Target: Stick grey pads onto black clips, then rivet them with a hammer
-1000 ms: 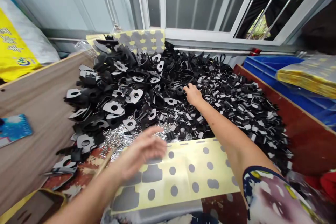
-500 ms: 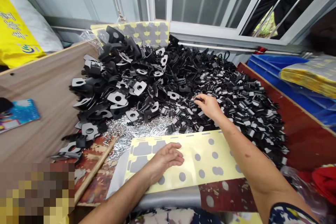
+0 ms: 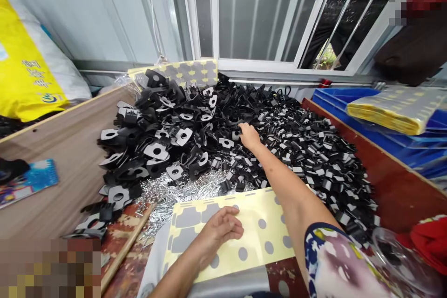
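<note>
My left hand [image 3: 221, 230] lies over a yellow backing sheet [image 3: 251, 205] with grey die-cut stickers. Its fingers are loosely bent and apart, with nothing visible in them. Stretched out over the heap, my right hand [image 3: 249, 136] has its fingers drawn together at the far side of the small parts, near a black piece with a grey patch. The fingertips partly hide whatever they grip. To the left are larger black plastic parts [image 3: 157, 151] with grey stickers around a hole; to the right, small black clips [image 3: 314, 149]. Loose silver metal pins [image 3: 167, 195] lie between them and the sheet.
A wooden stick [image 3: 127, 247] lies left of the sheet. Blue crates [image 3: 331, 98] stand at right, with a stack of sticker sheets [image 3: 391, 107] on top. A clear plastic container [image 3: 401, 260] and red cloth [image 3: 431, 242] are at lower right. A window [image 3: 251, 14] is behind.
My right hand has moved farther and left into the heap; the small dark piece seen in its fingers earlier no longer shows. My left hand stays on the sheet. The view has tilted up.
</note>
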{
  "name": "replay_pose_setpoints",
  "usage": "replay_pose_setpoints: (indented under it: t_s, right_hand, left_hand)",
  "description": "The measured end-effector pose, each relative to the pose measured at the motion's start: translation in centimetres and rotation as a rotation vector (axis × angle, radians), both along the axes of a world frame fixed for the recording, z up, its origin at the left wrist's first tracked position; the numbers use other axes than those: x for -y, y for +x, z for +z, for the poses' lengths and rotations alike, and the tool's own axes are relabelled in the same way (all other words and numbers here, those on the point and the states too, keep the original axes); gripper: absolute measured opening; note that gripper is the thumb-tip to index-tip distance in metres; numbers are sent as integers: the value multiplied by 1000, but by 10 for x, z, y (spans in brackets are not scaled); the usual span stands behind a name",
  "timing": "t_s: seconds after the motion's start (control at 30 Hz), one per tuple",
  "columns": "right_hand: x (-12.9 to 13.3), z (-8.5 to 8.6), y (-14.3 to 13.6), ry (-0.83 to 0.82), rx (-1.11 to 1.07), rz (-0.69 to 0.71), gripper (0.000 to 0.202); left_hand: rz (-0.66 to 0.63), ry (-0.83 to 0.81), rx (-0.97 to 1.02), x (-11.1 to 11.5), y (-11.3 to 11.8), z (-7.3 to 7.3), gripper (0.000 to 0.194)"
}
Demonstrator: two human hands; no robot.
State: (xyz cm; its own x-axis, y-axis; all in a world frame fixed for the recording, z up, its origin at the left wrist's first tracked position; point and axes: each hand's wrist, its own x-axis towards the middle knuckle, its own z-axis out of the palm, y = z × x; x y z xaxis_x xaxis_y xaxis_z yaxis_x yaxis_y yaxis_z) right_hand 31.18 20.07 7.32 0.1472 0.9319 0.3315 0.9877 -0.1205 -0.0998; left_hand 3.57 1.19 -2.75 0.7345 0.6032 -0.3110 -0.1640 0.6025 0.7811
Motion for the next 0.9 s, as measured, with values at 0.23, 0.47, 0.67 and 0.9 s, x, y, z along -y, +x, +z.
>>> replay_pose_setpoints:
  t_s: [0.23, 0.47, 0.67, 0.9]
  right_hand:
    - [63, -11, -3, -27, 95, 97, 43]
    - [110, 13, 43, 0, 127, -8, 48]
    - [120, 22, 64, 19, 125, -172, 40]
    - [138, 32, 58, 57, 206, -327, 34]
  left_hand:
    - [-6, -9, 14, -1, -1, 3, 40]
    - [-13, -8, -21, -1, 1, 9, 40]
    - [10, 24, -31, 2, 1, 10, 39]
    - [14, 38, -68, 4, 4, 11, 33]
